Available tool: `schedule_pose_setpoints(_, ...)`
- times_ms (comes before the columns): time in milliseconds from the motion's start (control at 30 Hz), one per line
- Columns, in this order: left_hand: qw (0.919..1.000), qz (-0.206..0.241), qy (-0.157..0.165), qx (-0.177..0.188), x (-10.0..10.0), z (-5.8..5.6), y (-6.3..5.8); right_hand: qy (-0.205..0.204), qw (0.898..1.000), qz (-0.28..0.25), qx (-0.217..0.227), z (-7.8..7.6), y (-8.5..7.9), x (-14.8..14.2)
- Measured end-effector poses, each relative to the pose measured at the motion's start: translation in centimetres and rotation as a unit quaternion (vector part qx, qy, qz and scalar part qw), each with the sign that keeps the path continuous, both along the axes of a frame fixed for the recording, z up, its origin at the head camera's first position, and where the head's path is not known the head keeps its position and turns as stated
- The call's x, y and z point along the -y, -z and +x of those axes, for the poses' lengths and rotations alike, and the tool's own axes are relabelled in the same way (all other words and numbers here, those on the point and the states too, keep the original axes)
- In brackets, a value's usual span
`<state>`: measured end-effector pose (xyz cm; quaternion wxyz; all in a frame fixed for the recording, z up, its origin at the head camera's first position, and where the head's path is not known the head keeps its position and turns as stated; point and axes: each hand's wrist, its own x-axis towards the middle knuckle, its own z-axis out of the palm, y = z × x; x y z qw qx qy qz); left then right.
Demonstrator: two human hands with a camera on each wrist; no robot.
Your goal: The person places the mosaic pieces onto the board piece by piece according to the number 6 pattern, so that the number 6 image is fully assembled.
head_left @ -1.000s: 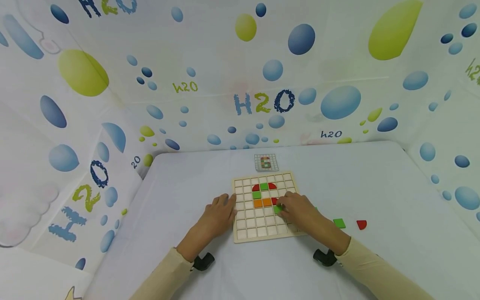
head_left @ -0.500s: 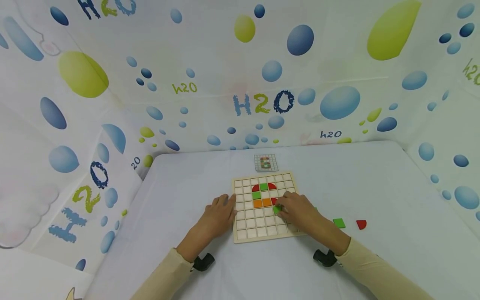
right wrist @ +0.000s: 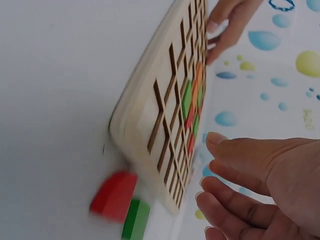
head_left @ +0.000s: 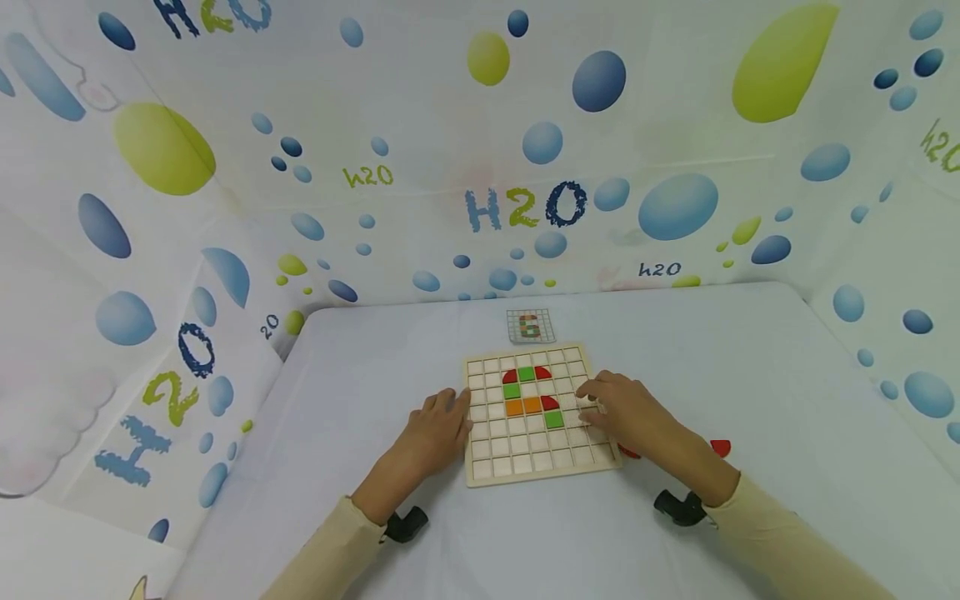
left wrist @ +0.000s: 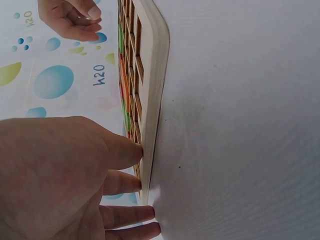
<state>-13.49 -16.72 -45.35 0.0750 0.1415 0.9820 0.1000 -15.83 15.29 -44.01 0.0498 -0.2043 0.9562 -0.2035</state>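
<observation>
A wooden grid board [head_left: 501, 468] lies on the white table. Its squares hold two orange tiles [head_left: 513, 407], several green square tiles [head_left: 553, 419] and several red quarter-round tiles [head_left: 550, 403]. Along the board's left edge rests my left hand [head_left: 437, 431], its thumb and fingertips touching the frame. My right hand [head_left: 632, 410] hovers over the right edge with nothing between its loosely bent fingers, as the right wrist view confirms. Below that hand, just off the board's corner, are a loose red tile [right wrist: 114, 195] and a green tile [right wrist: 135, 220].
Behind the board lies a small pattern card [head_left: 530, 327] printed with a coloured grid design. Farther right is another red tile [head_left: 721, 448], partly hidden by the right forearm. A printed curtain [head_left: 420, 117] surrounds the table at the back and sides.
My right hand has let go of the tiles near the board's middle and moved right, uncovering the red and green tiles there. The left hand stays in place.
</observation>
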Motion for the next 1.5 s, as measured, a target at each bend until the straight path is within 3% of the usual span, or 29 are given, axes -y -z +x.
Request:
schedule_pose_setpoints(400, 0.9999, -0.01, 0.004, -0.001, 0.2, -0.1, 0.3, 0.059, 0.997, -0.042, -0.01, 1.7, -1.2, -6.7)
schedule_pose_setpoints(600, 0.9999, -0.011, 0.006, 0.0, 0.2, -0.2, 0.2, 0.079, 0.996, -0.049, 0.016, 2.7, -1.0, -9.9)
schedule_pose_setpoints(800, 0.9999, -0.008, 0.009, -0.004, 0.2, -0.2, 0.3, 0.085, 0.995, -0.045, 0.012, 3.6, -0.6, -12.7)
schedule_pose_setpoints(1167, 0.9998, -0.012, 0.012, -0.007, 0.0, -0.3, 0.2, 0.107, 0.993, -0.036, 0.021, 5.0, 0.8, -15.5)
schedule_pose_setpoints(1500, 0.9998, -0.015, 0.01, -0.008, 0.1, -0.2, 0.5, 0.113, 0.992, -0.032, 0.04, 5.6, 2.0, -16.0)
